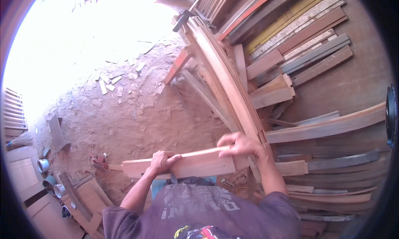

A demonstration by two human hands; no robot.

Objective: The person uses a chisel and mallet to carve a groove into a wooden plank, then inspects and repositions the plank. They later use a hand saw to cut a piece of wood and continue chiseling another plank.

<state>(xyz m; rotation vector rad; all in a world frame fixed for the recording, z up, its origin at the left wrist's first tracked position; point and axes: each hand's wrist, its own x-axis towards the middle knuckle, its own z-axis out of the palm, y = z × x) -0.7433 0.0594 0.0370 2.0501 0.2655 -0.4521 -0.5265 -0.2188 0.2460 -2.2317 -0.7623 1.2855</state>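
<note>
A pale wooden board (195, 165) lies crosswise in front of my body, at about lap height. My left hand (161, 160) is closed over its upper edge near the left end, with the thumb along the face. Toward the right end, my right hand (240, 145) is bent over the same edge, its thumb on the near face and its fingers at the far side. Slight motion blur softens those fingertips. The board's right end (242, 161) reaches beneath my right wrist, beside a long workbench of stacked planks (222, 79).
A dark clamp-like tool (183, 21) sits at the bench's far end. Stacked timber (328, 126) fills the right side. Wood offcuts (109, 81) litter the sandy floor. Several cans, one of them a white can (43, 165), and panels (85, 201) stand at the lower left.
</note>
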